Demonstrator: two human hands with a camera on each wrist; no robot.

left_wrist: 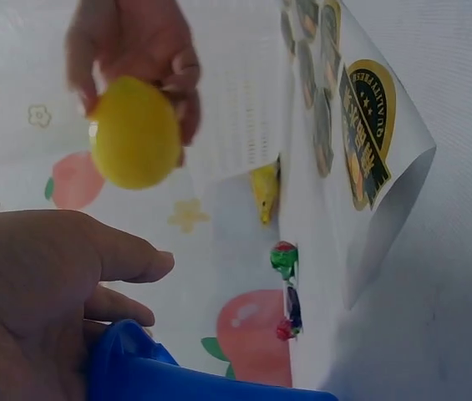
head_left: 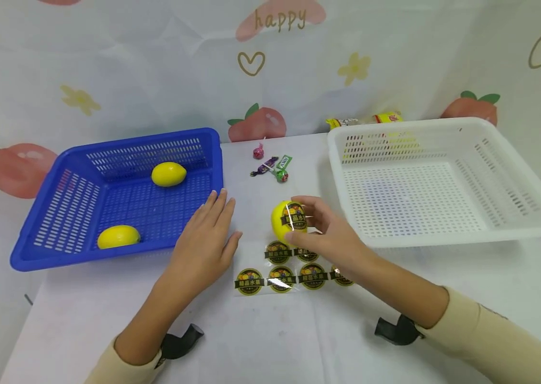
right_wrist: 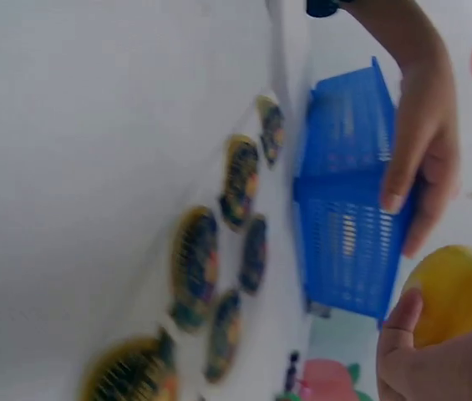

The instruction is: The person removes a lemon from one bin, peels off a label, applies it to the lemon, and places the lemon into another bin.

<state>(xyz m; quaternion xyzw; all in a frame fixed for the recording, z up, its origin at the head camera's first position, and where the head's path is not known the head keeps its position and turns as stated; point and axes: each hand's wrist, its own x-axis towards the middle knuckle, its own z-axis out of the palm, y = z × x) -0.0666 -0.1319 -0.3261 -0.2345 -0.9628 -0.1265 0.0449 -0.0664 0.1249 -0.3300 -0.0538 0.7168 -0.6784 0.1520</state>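
Note:
My right hand [head_left: 332, 234] holds a yellow lemon [head_left: 277, 226] between thumb and fingers, above a clear sheet of round black-and-gold stickers [head_left: 281, 279]. One such sticker [head_left: 294, 216] shows on the lemon's side in the head view. In the left wrist view the lemon [left_wrist: 135, 138] hangs from the fingertips. My left hand [head_left: 205, 242], fingers extended and holding nothing, is by the near right corner of the blue basket [head_left: 150, 146]; whether it touches the rim I cannot tell. Inside that basket lie two more lemons, one farther back [head_left: 168, 174] and one near the front [head_left: 119, 237].
On the right stands a white basket [head_left: 409, 197] with slotted walls. Between the baskets, toward the back, are a pink lollipop [head_left: 258, 151], a green lollipop [head_left: 282, 175] and a purple-wrapped candy [head_left: 264, 166]. Yellow packets [head_left: 387, 117] show behind the white basket.

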